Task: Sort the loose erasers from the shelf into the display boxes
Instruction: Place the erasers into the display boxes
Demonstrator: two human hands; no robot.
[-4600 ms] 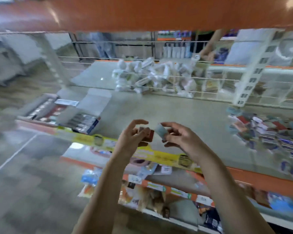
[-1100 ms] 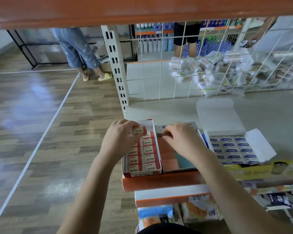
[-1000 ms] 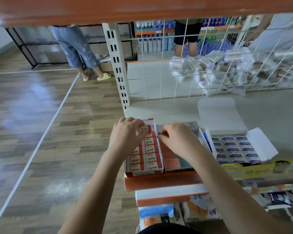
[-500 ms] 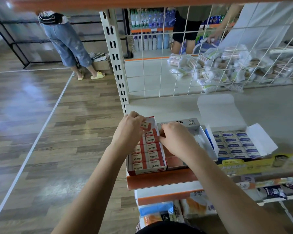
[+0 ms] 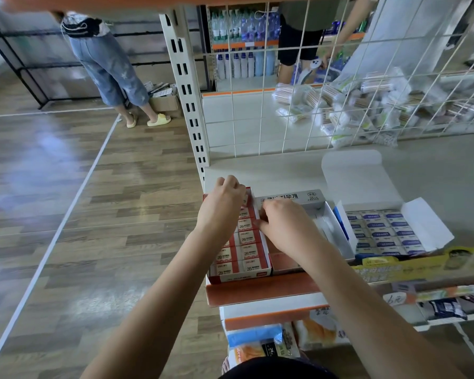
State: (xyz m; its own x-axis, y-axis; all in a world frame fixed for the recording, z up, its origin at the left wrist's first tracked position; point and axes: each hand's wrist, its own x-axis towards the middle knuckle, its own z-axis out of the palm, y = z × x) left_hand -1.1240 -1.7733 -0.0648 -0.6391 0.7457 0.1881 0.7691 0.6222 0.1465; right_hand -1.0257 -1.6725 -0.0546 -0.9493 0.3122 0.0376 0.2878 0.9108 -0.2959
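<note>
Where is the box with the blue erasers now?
In the head view, the blue eraser box stands open on the shelf at the right, beside the grey box next to the right hand.

Single view, head-worn wide-angle camera. It looks forward and steeply down from above the shelf (image 5: 285,170) at its left end, both forearms running in from the bottom edge. Near range: the display boxes (image 5: 246,258) sit centre frame. The upper part faces through a wire grid (image 5: 312,77) toward the aisle behind. Wood floor (image 5: 66,214) fills the left. Straight lines bow toward the edges.
</note>
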